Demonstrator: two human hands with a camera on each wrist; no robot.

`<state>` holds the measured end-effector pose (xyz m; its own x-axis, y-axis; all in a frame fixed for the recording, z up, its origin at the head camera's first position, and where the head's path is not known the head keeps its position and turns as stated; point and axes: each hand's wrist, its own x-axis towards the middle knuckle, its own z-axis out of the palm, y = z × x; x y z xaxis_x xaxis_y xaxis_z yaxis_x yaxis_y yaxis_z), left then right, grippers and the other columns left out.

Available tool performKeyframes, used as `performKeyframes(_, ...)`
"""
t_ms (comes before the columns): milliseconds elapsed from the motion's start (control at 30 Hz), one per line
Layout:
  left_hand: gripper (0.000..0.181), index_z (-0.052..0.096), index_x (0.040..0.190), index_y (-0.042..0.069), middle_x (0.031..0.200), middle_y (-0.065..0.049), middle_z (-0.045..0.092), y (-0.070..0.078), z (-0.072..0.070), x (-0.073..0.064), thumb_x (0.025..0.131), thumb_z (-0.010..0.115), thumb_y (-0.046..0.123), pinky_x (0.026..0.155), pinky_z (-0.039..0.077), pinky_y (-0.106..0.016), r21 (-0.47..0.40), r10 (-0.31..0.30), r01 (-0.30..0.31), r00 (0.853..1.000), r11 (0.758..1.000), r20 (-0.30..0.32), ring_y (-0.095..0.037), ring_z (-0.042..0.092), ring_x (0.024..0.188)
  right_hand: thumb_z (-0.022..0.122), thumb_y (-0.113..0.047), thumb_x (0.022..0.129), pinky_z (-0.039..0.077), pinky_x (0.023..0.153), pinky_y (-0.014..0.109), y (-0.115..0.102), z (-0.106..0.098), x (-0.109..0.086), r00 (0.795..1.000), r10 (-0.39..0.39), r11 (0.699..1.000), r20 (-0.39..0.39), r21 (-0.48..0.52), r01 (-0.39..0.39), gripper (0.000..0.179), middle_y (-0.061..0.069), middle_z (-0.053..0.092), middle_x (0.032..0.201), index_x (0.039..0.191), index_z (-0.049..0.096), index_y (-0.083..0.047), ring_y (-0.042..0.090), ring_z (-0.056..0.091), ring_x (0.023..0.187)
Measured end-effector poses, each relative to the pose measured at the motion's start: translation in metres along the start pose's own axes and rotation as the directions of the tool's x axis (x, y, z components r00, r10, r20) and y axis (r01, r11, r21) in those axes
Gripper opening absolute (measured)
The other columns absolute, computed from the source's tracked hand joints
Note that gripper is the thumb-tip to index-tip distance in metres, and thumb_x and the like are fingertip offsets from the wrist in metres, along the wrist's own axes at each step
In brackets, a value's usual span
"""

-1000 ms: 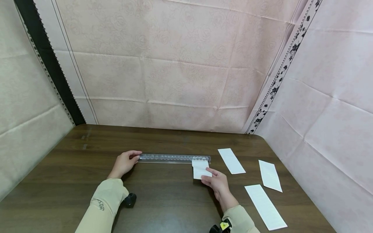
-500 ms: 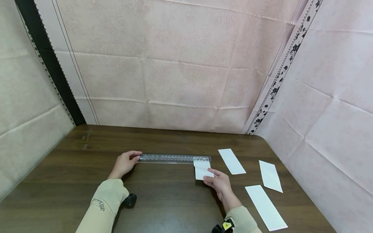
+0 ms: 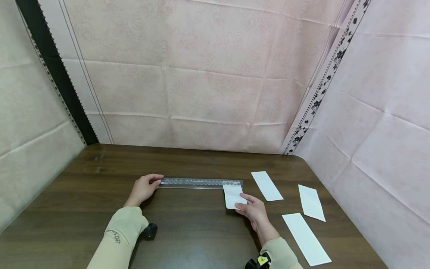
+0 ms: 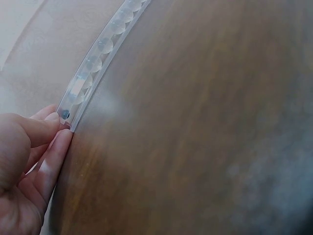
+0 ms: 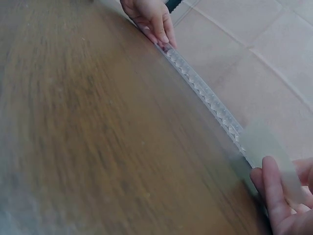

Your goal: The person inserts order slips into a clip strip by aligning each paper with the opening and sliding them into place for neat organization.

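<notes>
A long clear plastic ruler (image 3: 193,182) with a row of round shapes along it lies crosswise in the head view. My left hand (image 3: 142,189) pinches its left end between thumb and fingers; the left wrist view shows this grip on the ruler (image 4: 95,63) up close. At the other end, my right hand (image 3: 254,211) holds a small white paper slip (image 3: 233,197) by its lower right edge. The slip's top overlaps the ruler's right end, where the round shapes show against the white. In the right wrist view, the thumb and fingers lie on opposite sides of the slip (image 5: 269,147).
Three more white paper strips lie to the right on the brown wooden table (image 3: 188,231): one at the back (image 3: 267,186), one at the far right (image 3: 311,203) and a longer one nearer (image 3: 306,239). Pale patterned cloth (image 3: 188,82) hangs behind and at both sides.
My right hand and the paper slip have shifted slightly to the right along the ruler, and the slip's lower edge sits a little lower. The left hand and the ruler stay put.
</notes>
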<state>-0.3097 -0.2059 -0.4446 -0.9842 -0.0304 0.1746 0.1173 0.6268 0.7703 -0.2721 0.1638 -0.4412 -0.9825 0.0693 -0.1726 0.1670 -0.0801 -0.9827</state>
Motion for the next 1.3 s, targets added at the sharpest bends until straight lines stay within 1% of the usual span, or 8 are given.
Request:
performKeyframes(100, 0.025, 0.064, 0.116, 0.003, 0.111, -0.017, 0.062, 0.000, 0.000, 0.000, 0.093, 0.057, 0.011, 0.077, 0.051, -0.037, -0.001, -0.008, 0.008, 1.000, 1.000, -0.001, -0.022, 0.060, 0.088, 0.067, 0.010, 0.079, 0.054, 0.068, 0.033, 0.000, -0.001, -0.001, 1.000, -0.008, 1.000, -0.015, -0.021, 0.008, 0.047, 0.032, 0.053, 0.120, 0.123, 0.050, 0.014, 0.018, 0.063, 0.078)
performKeyframes(300, 0.025, 0.064, 0.117, 0.003, 0.110, -0.017, 0.062, -0.001, 0.001, -0.001, 0.094, 0.055, 0.011, 0.075, 0.051, -0.037, -0.002, 0.001, -0.001, 1.000, 1.000, -0.005, -0.023, 0.060, 0.089, 0.072, 0.002, 0.077, 0.053, 0.065, 0.028, 0.000, -0.005, -0.003, 0.998, -0.017, 0.996, -0.058, -0.093, 0.011, 0.047, 0.026, 0.059, 0.113, 0.120, 0.056, 0.010, 0.015, 0.063, 0.077)
performKeyframes(500, 0.025, 0.064, 0.116, 0.003, 0.110, -0.017, 0.062, -0.002, 0.001, -0.001, 0.094, 0.055, 0.010, 0.075, 0.051, -0.038, 0.008, 0.016, -0.016, 1.000, 1.000, -0.009, -0.024, 0.060, 0.089, 0.075, -0.005, 0.076, 0.052, 0.067, 0.026, -0.001, -0.010, -0.006, 0.993, -0.041, 0.987, -0.113, -0.162, 0.022, 0.046, 0.024, 0.060, 0.113, 0.118, 0.058, 0.007, 0.016, 0.061, 0.084)
performKeyframes(600, 0.025, 0.064, 0.117, 0.003, 0.112, -0.018, 0.062, -0.001, 0.001, -0.001, 0.094, 0.055, 0.011, 0.076, 0.051, -0.039, 0.011, 0.020, -0.020, 1.000, 1.000, -0.012, -0.025, 0.060, 0.090, 0.074, -0.005, 0.077, 0.051, 0.067, 0.025, -0.002, -0.012, -0.007, 0.990, -0.056, 0.984, -0.128, -0.173, 0.033, 0.046, 0.024, 0.061, 0.111, 0.118, 0.058, 0.008, 0.017, 0.062, 0.087)
performKeyframes(667, 0.025, 0.064, 0.117, 0.003, 0.112, -0.018, 0.062, -0.001, 0.000, -0.002, 0.094, 0.055, 0.011, 0.077, 0.050, -0.040, 0.010, 0.020, -0.020, 1.000, 1.000, -0.012, -0.025, 0.060, 0.090, 0.074, -0.005, 0.077, 0.050, 0.067, 0.024, -0.002, -0.014, -0.007, 0.989, -0.062, 0.984, -0.137, -0.172, 0.038, 0.046, 0.022, 0.063, 0.110, 0.118, 0.057, 0.008, 0.016, 0.062, 0.086)
performKeyframes(967, 0.026, 0.063, 0.117, 0.004, 0.112, -0.018, 0.062, -0.002, 0.001, -0.002, 0.094, 0.055, 0.011, 0.078, 0.050, -0.041, 0.020, 0.014, -0.014, 1.000, 1.000, -0.018, -0.024, 0.060, 0.089, 0.069, 0.001, 0.079, 0.051, 0.067, 0.024, -0.002, -0.020, -0.008, 0.988, -0.081, 0.994, -0.133, -0.090, 0.069, 0.047, 0.023, 0.064, 0.105, 0.121, 0.051, 0.012, 0.013, 0.064, 0.078)
performKeyframes(1133, 0.025, 0.063, 0.117, 0.004, 0.112, -0.017, 0.062, 0.000, 0.000, -0.003, 0.094, 0.055, 0.011, 0.078, 0.050, -0.040, 0.019, 0.004, -0.003, 1.000, 1.000, -0.017, -0.024, 0.060, 0.089, 0.065, 0.005, 0.082, 0.053, 0.069, 0.028, -0.003, -0.026, -0.008, 0.989, -0.084, 0.996, -0.122, -0.023, 0.082, 0.049, 0.026, 0.063, 0.104, 0.125, 0.045, 0.016, 0.016, 0.065, 0.077)
performKeyframes(1300, 0.025, 0.063, 0.117, 0.003, 0.113, -0.018, 0.062, 0.002, 0.000, -0.004, 0.094, 0.055, 0.011, 0.078, 0.050, -0.040, 0.013, -0.009, 0.009, 1.000, 1.000, -0.010, -0.025, 0.060, 0.091, 0.062, 0.009, 0.083, 0.054, 0.070, 0.030, -0.002, -0.031, -0.007, 0.987, -0.090, 0.995, -0.133, 0.033, 0.095, 0.049, 0.021, 0.066, 0.096, 0.127, 0.041, 0.017, 0.018, 0.065, 0.079)
